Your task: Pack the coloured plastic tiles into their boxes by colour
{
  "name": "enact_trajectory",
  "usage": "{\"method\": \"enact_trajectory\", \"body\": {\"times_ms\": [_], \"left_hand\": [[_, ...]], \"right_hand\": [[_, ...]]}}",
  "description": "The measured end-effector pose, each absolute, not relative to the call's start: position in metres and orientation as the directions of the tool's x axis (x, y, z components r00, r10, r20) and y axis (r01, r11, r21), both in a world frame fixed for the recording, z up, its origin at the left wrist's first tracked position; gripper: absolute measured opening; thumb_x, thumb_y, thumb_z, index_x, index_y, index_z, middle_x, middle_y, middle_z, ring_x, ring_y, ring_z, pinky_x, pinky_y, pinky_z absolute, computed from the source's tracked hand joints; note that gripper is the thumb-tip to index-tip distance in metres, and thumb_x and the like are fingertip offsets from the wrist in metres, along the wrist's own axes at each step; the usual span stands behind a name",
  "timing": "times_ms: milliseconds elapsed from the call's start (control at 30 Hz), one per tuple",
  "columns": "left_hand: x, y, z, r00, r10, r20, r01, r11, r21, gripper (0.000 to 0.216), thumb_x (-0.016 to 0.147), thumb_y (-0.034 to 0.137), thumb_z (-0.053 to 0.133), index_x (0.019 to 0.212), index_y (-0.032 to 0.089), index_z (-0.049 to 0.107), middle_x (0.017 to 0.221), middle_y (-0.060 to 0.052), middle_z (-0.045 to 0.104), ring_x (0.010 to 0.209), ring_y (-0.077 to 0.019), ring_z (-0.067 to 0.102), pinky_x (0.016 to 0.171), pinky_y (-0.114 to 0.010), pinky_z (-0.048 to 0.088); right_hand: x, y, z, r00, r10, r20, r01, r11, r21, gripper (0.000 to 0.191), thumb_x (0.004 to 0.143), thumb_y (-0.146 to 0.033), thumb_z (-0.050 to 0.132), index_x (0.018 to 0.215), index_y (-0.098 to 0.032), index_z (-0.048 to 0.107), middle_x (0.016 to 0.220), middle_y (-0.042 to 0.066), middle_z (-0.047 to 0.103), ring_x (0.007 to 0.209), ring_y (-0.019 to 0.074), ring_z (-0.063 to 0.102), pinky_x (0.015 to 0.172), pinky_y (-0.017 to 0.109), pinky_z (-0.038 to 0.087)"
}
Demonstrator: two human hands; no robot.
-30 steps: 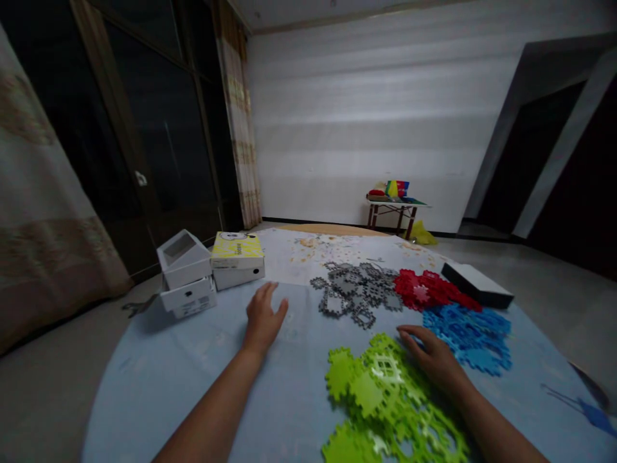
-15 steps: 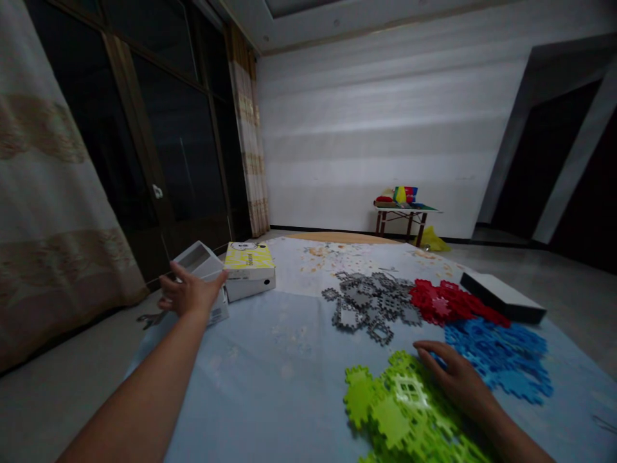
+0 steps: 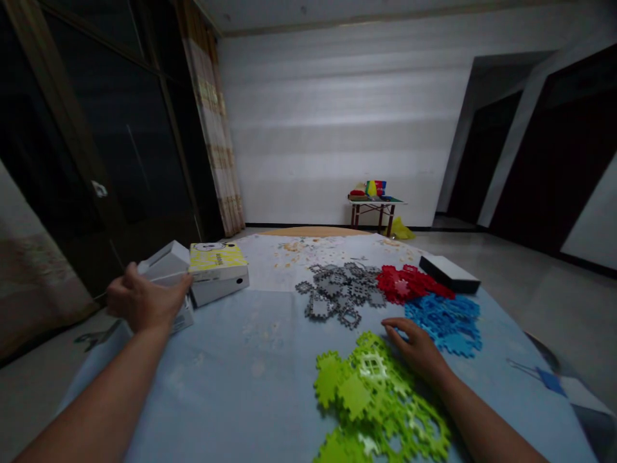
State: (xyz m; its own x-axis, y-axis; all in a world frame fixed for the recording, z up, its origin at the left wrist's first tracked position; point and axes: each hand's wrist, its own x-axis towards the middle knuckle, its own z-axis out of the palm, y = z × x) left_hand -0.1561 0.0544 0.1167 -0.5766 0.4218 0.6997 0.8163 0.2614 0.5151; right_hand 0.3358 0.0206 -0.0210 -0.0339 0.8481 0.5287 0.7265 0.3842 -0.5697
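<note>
White box (image 3: 166, 262) at the far left of the surface (image 3: 250, 386), beside the yellow box (image 3: 216, 257): now clamped in the left grip (image 3: 143, 302), newly arrived from mid-surface. Right grip (image 3: 417, 347) spread flat, unmoved, on green pieces (image 3: 371, 399).

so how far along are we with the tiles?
Done: tiles lie sorted by colour: grey pile, red pile, blue pile, green pile. In hand: left hand grips the white box; right hand rests open on the green pile. Left: every tile in view lies loose on the mat.
</note>
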Motion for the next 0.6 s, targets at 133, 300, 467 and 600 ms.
{"method": "enact_trajectory", "body": {"times_ms": [133,300,467,600], "left_hand": [[-0.122,0.033,0.112,-0.457,0.406,0.791,0.887,0.135,0.442,0.091,0.061,0.052,0.063,0.133,0.009,0.027,0.127,-0.018,0.030,0.120,-0.0340,0.031,0.098,-0.046,0.028],[-0.072,0.006,0.100,-0.451,0.460,0.765,0.856,-0.021,0.517,0.088,0.061,0.044,0.065,0.134,0.013,0.027,0.128,-0.015,0.030,0.123,-0.0317,0.030,0.101,-0.044,0.030],[-0.032,-0.014,0.068,-0.267,0.562,0.783,0.857,-0.233,0.460,0.087,0.061,0.039,0.063,0.135,0.016,0.023,0.126,-0.013,0.030,0.124,-0.0297,0.029,0.103,-0.044,0.030],[-0.017,-0.018,0.036,-0.041,0.670,0.741,0.818,-0.404,0.410,0.088,0.061,0.032,0.063,0.136,0.019,0.018,0.127,-0.013,0.030,0.123,-0.0294,0.031,0.103,-0.046,0.029]], "right_hand": [[0.336,0.019,-0.019,-0.034,0.849,0.527,0.716,0.389,-0.580,0.029,0.082,-0.038,0.045,0.090,-0.021,0.067,0.095,0.008,0.067,0.092,0.0225,0.060,0.085,0.039,0.046],[0.336,0.015,-0.014,-0.028,0.850,0.526,0.714,0.385,-0.584,0.030,0.082,-0.038,0.045,0.090,-0.019,0.067,0.094,0.008,0.067,0.092,0.0217,0.059,0.085,0.038,0.045],[0.338,0.012,-0.011,-0.019,0.855,0.519,0.712,0.376,-0.593,0.030,0.082,-0.038,0.045,0.092,-0.019,0.066,0.095,0.008,0.066,0.093,0.0223,0.059,0.084,0.038,0.045],[0.338,0.012,-0.010,-0.029,0.851,0.524,0.713,0.385,-0.585,0.030,0.082,-0.037,0.044,0.091,-0.019,0.066,0.094,0.008,0.067,0.093,0.0220,0.059,0.085,0.038,0.045]]}}
